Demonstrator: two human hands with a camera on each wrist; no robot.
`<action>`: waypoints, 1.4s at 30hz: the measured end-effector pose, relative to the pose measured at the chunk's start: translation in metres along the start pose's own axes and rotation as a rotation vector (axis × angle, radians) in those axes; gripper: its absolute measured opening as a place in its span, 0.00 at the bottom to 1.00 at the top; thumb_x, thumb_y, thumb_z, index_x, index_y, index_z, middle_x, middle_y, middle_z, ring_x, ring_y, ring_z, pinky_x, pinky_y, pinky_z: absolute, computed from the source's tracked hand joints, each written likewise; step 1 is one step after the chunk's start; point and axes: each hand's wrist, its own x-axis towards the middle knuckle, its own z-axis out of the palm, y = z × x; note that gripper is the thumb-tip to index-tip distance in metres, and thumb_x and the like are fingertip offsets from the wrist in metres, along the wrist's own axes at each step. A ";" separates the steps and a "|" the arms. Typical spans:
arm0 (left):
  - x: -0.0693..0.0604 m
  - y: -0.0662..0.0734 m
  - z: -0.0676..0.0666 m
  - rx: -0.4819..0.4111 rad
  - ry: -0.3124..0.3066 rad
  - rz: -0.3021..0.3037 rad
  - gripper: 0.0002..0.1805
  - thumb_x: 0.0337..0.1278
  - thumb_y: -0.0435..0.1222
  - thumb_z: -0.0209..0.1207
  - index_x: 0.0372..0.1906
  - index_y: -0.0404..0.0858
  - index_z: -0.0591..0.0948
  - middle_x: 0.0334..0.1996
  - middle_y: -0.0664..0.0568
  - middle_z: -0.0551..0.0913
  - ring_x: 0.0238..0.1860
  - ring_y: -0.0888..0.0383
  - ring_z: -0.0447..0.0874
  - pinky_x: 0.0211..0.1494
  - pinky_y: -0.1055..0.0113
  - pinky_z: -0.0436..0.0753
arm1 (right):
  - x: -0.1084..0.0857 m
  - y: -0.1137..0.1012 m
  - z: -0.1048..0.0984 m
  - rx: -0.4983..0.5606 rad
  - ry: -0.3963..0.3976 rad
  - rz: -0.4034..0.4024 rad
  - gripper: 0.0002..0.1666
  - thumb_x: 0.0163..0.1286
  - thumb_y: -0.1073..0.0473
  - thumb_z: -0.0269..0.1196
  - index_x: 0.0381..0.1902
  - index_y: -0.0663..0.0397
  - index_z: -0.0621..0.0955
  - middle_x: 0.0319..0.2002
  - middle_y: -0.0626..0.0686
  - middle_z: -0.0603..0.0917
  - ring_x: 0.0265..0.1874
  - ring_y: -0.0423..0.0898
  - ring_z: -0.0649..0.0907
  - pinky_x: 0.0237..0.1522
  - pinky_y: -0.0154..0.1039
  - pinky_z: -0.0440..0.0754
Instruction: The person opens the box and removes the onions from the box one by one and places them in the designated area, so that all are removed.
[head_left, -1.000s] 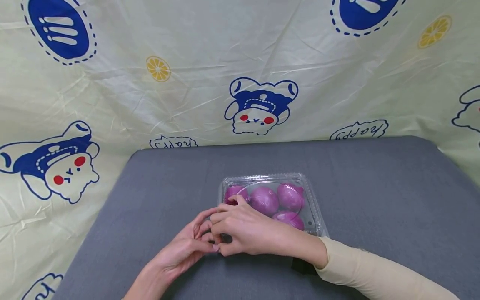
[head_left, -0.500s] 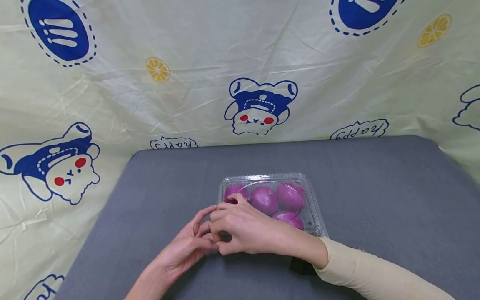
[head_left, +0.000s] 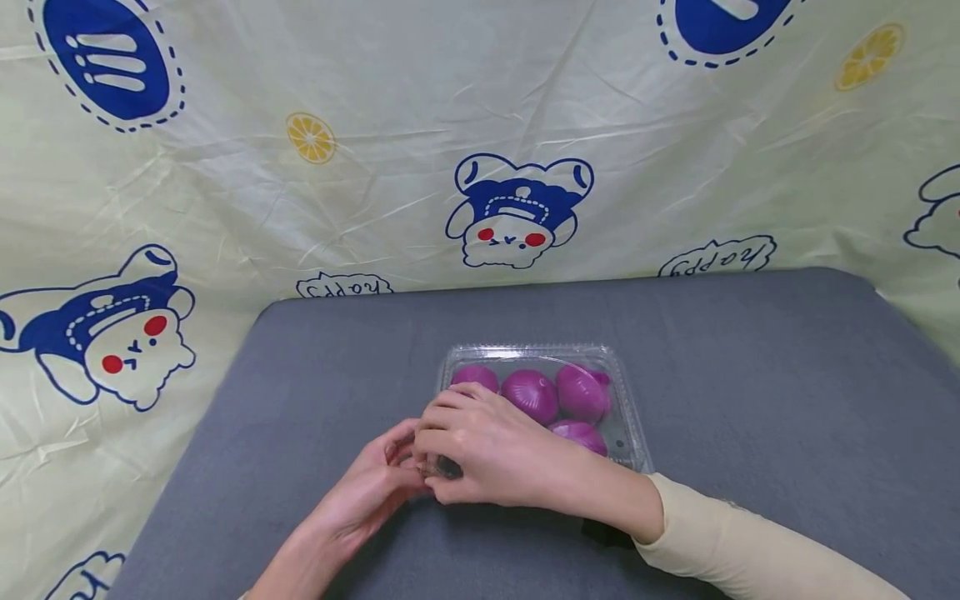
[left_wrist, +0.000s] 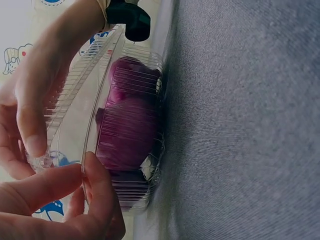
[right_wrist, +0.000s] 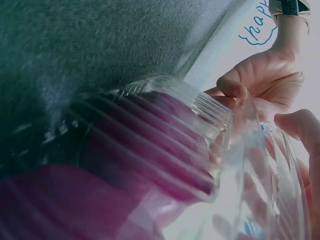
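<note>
A clear plastic clamshell box (head_left: 636,425) with several purple onions (head_left: 529,397) inside sits on the table. In the left wrist view its ribbed lid (left_wrist: 70,100) stands tilted, with a wedge-shaped gap between it and the base. My left hand (head_left: 363,492) pinches the box's rim between thumb and finger at the near left corner. Curled over the lid's edge beside it, my right hand (head_left: 487,446) grips the lid, its thumb (right_wrist: 300,127) showing in the right wrist view. Part of the box's near side is hidden behind my right hand and forearm.
The grey cloth-covered table (head_left: 360,358) spreads around the box. A pale printed curtain (head_left: 390,200) hangs along its far edge and left side. A dark device (left_wrist: 132,20) is strapped at my right wrist.
My right hand has shifted slightly left, and the lid's near edge appears a little higher. The onions look more vivid through the box. My left hand has barely moved.
</note>
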 end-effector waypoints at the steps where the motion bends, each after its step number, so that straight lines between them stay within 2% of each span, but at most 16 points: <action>1: 0.000 0.001 0.000 0.014 0.005 -0.002 0.34 0.50 0.17 0.56 0.66 0.33 0.67 0.47 0.47 0.76 0.42 0.55 0.76 0.45 0.64 0.80 | -0.001 0.000 -0.002 -0.010 0.000 0.007 0.11 0.58 0.48 0.69 0.40 0.39 0.85 0.44 0.40 0.83 0.52 0.40 0.76 0.64 0.44 0.67; 3: 0.000 0.002 0.001 0.035 0.011 -0.008 0.36 0.51 0.18 0.56 0.69 0.33 0.65 0.47 0.46 0.77 0.41 0.54 0.77 0.45 0.63 0.80 | -0.005 -0.001 -0.005 -0.023 -0.014 0.023 0.16 0.59 0.45 0.69 0.45 0.39 0.85 0.49 0.42 0.82 0.56 0.42 0.75 0.66 0.43 0.66; 7: 0.000 0.003 0.001 0.053 0.012 -0.012 0.38 0.52 0.18 0.56 0.71 0.32 0.63 0.46 0.44 0.78 0.38 0.54 0.79 0.45 0.62 0.81 | -0.020 -0.002 -0.012 -0.025 -0.069 0.090 0.31 0.58 0.42 0.71 0.59 0.38 0.80 0.61 0.43 0.76 0.64 0.45 0.70 0.67 0.50 0.65; 11: 0.001 0.004 0.001 0.061 0.010 -0.009 0.39 0.49 0.17 0.57 0.71 0.32 0.64 0.42 0.44 0.76 0.35 0.56 0.79 0.44 0.62 0.82 | -0.041 -0.001 -0.019 -0.036 -0.071 0.156 0.38 0.56 0.41 0.72 0.65 0.35 0.76 0.68 0.43 0.71 0.68 0.46 0.66 0.66 0.55 0.65; 25: 0.003 0.004 0.001 0.066 -0.031 0.020 0.41 0.47 0.16 0.59 0.71 0.30 0.61 0.38 0.46 0.74 0.31 0.59 0.80 0.42 0.62 0.83 | -0.106 0.010 -0.031 -0.114 -0.003 0.310 0.48 0.50 0.40 0.75 0.70 0.33 0.71 0.72 0.42 0.63 0.71 0.47 0.60 0.65 0.60 0.65; 31: 0.003 0.003 0.003 0.083 -0.030 0.021 0.42 0.47 0.16 0.58 0.71 0.30 0.60 0.38 0.46 0.73 0.31 0.59 0.79 0.42 0.63 0.83 | -0.129 0.018 -0.034 -0.163 0.057 0.333 0.49 0.47 0.39 0.75 0.69 0.38 0.73 0.74 0.45 0.61 0.72 0.50 0.60 0.62 0.60 0.66; 37: 0.005 0.004 0.004 0.098 -0.024 0.008 0.41 0.46 0.15 0.59 0.70 0.31 0.61 0.38 0.45 0.72 0.31 0.58 0.78 0.41 0.63 0.83 | -0.151 0.028 -0.035 -0.200 0.104 0.372 0.50 0.48 0.35 0.73 0.69 0.37 0.72 0.74 0.47 0.61 0.71 0.51 0.61 0.60 0.60 0.69; 39: 0.005 0.005 0.004 0.100 -0.028 0.007 0.41 0.46 0.16 0.59 0.70 0.32 0.61 0.37 0.45 0.72 0.31 0.57 0.79 0.41 0.62 0.83 | -0.156 0.030 -0.034 -0.199 0.113 0.379 0.49 0.50 0.35 0.71 0.70 0.38 0.71 0.74 0.47 0.61 0.71 0.52 0.61 0.57 0.60 0.73; 42: 0.006 0.006 0.004 0.105 -0.038 0.008 0.41 0.47 0.16 0.60 0.70 0.32 0.61 0.37 0.46 0.72 0.31 0.56 0.79 0.41 0.62 0.83 | -0.159 0.033 -0.032 -0.185 0.121 0.378 0.48 0.52 0.35 0.69 0.70 0.40 0.71 0.73 0.48 0.62 0.71 0.52 0.61 0.42 0.49 0.82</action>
